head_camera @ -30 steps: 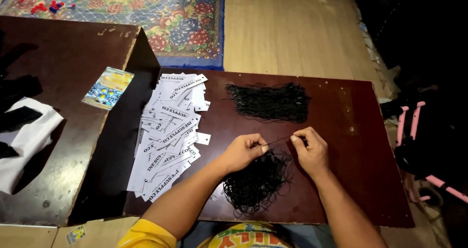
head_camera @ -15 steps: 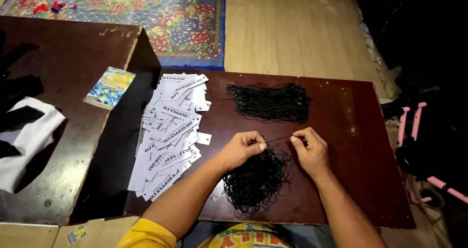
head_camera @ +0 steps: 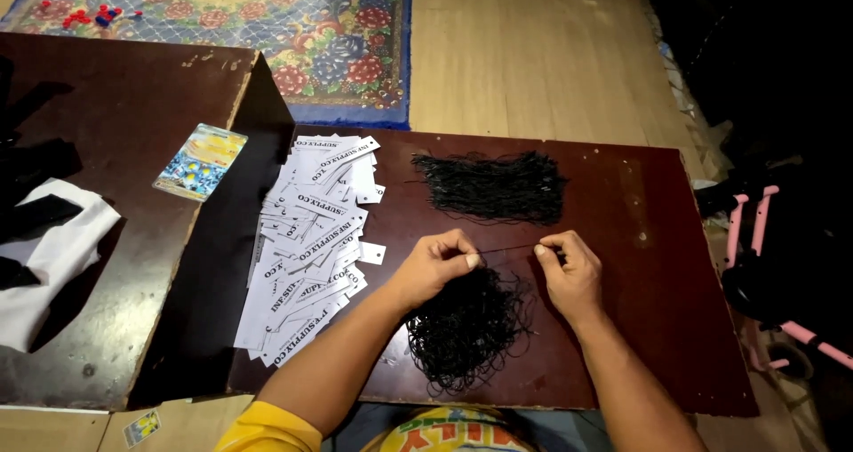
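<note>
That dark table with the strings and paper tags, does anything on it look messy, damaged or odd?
Little stands out. The white paper tags lie in a loose, fanned heap, and the black strings below the hands form a tangle, while the far bundle lies straighter. The table shows small pale scuffs.

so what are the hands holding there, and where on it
A single thin black string, pinched near each end: the left hand grips one end and the right hand the other, stretching it taut above the loose pile of black strings.
</note>
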